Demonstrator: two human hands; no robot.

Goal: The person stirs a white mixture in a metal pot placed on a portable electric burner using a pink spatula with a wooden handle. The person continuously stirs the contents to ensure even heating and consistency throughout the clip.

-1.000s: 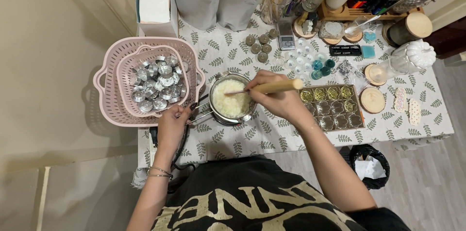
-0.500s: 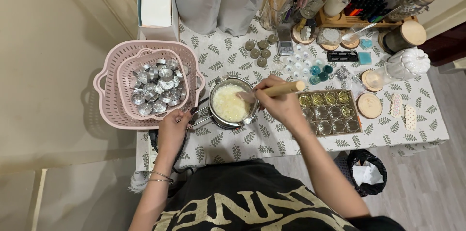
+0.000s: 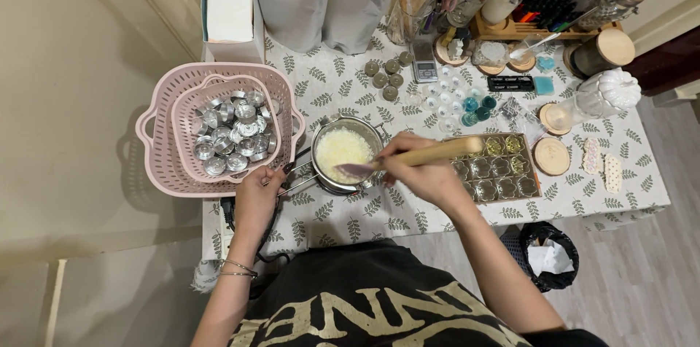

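A small round metal pot of pale yellowish flakes (image 3: 341, 154) stands on the leaf-patterned counter (image 3: 328, 216), just beside a pink slatted plastic basket (image 3: 164, 172) of small silver metal cups (image 3: 232, 132). The left hand (image 3: 257, 197) grasps the pot's dark handle, fingers curled around it. The right hand (image 3: 426, 172) has its fingers clenched on a long wooden spoon (image 3: 415, 157), whose bowl hovers over the pot's near rim. A brown tray of clear moulds (image 3: 496, 168) lies just right of that hand.

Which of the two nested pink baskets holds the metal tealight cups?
The smaller inner basket holds the cups; the larger outer basket only surrounds it.
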